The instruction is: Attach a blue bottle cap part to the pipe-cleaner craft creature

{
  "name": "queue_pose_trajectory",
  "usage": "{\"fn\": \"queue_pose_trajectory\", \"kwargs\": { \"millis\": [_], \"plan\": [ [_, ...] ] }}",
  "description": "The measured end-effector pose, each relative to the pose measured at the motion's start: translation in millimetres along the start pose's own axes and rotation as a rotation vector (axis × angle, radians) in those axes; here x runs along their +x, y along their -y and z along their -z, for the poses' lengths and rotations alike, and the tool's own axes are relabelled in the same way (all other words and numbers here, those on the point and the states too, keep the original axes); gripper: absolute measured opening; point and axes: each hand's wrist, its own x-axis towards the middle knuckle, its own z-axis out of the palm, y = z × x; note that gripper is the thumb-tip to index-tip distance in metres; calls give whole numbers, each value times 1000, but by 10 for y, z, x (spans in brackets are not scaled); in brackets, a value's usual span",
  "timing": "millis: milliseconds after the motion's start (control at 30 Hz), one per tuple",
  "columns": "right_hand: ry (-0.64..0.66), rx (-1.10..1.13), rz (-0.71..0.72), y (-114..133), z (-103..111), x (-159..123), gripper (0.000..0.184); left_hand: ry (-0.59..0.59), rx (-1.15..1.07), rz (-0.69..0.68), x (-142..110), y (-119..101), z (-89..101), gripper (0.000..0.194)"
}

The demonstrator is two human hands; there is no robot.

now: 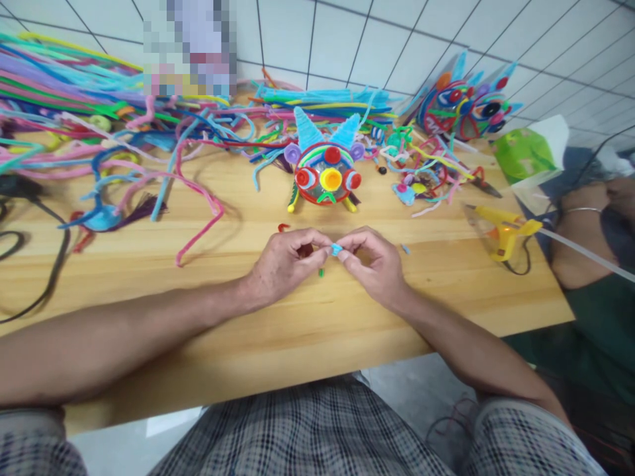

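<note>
My left hand [285,261] and my right hand [374,261] meet over the wooden table [317,317], both pinched on a small blue pipe-cleaner coil [337,249] between the fingertips. A short green bit [321,272] lies on the table just under the hands. Right behind them stands a round pipe-cleaner figure [326,173] with two blue horns, red rim, and a yellow centre. A small red piece [283,227] lies near my left hand.
Loose pipe cleaners in many colours [99,112] cover the back left. A second colourful figure [466,102] leans at the back right. A yellow glue gun [506,231] and scissors [483,185] lie right. Another person's arm [585,238] is at the right edge. Black cable [54,264] lies left.
</note>
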Motion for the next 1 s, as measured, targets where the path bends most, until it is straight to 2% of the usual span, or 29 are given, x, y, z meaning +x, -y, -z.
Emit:
{"fn": "queue_pose_trajectory", "kwargs": {
  "millis": [533,1000],
  "plan": [
    [-39,-5,13,23,-4,1,6,6,-1,0,-2,-8,6,11],
    [-84,-20,9,38,-10,0,3,-70,12,-43,6,-11,1,10]
  ]
}}
